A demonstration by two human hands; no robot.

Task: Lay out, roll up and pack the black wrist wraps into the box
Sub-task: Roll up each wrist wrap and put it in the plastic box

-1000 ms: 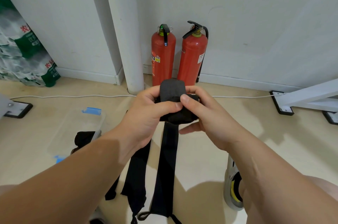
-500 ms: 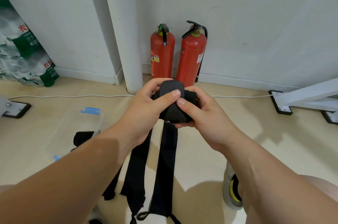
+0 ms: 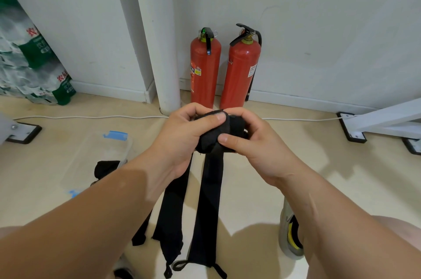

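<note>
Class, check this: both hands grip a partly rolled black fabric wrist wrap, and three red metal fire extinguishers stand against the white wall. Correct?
No: the head view shows two red metal fire extinguishers, not three, against the white wall. The left hand and right hand do grip the black fabric wrist wrap.

Bright, even indoor light, soft shadows on the floor (image 3: 250, 187), wide-angle bending at edges.

Curled around it, the left hand (image 3: 182, 139) and right hand (image 3: 257, 148) hide most of the rolled wrist wrap (image 3: 218, 135) at centre. At 8 o'clock, the left forearm (image 3: 102, 210) covers the near corner of the clear box (image 3: 107, 148) and part of a black wrap (image 3: 106, 168) inside. At 9 o'clock, the frame edge cuts off the bottle pack (image 3: 29, 62). The extinguisher labels (image 3: 252, 71) at 12 o'clock are too small to read.
</note>
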